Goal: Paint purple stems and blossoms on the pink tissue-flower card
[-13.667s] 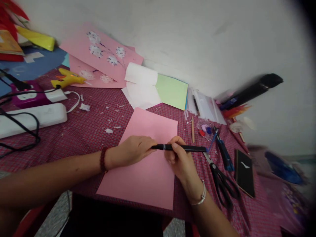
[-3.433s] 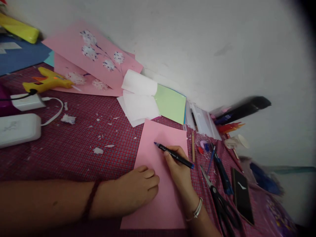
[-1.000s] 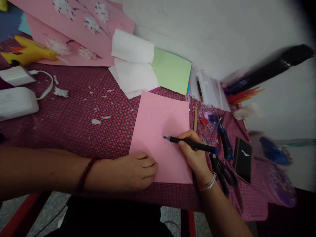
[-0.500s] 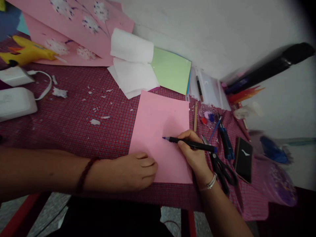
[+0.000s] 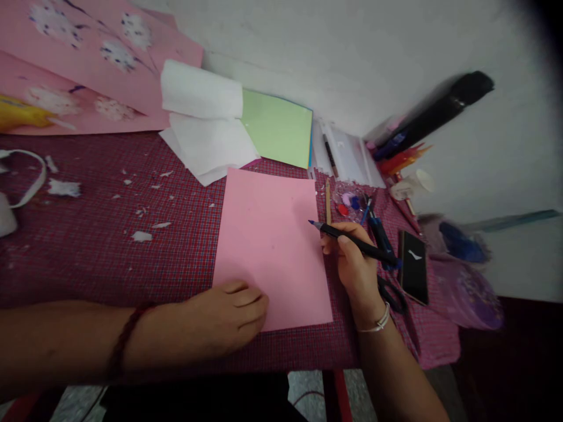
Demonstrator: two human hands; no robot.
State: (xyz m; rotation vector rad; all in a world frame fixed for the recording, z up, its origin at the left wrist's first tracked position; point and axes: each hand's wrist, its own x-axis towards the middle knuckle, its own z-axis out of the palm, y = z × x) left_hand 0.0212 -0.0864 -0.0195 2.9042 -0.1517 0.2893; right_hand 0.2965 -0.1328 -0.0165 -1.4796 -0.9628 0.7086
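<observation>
A pink sheet of paper (image 5: 268, 211) lies on the checked tablecloth in front of me, with a dark dot (image 5: 272, 247) near its middle and fainter marks higher up. My left hand (image 5: 235, 316) rests on the sheet's lower left corner, fingers together and lying loosely flat. Between the thumb and fingers of my right hand (image 5: 355, 264) is a black marker (image 5: 363, 245) with a blue-purple tip and a blue back end. Its tip points left over the sheet's right part, seemingly just off the paper. Black scissors (image 5: 393, 295) lie partly hidden behind my right wrist.
White paper (image 5: 211, 143) and a light green sheet (image 5: 279, 126) lie at the back. Paper scraps (image 5: 142, 236) dot the left side. A wooden stick (image 5: 328, 202), a blue-handled tool (image 5: 382, 240) and a black phone (image 5: 413, 266) lie right. Pink flower pictures (image 5: 92, 23) stand back left.
The marker tip has lifted away from the sheet's middle and moved right with my right hand, leaving a dark dot there. My left hand stays on the corner. The view has shifted right.
</observation>
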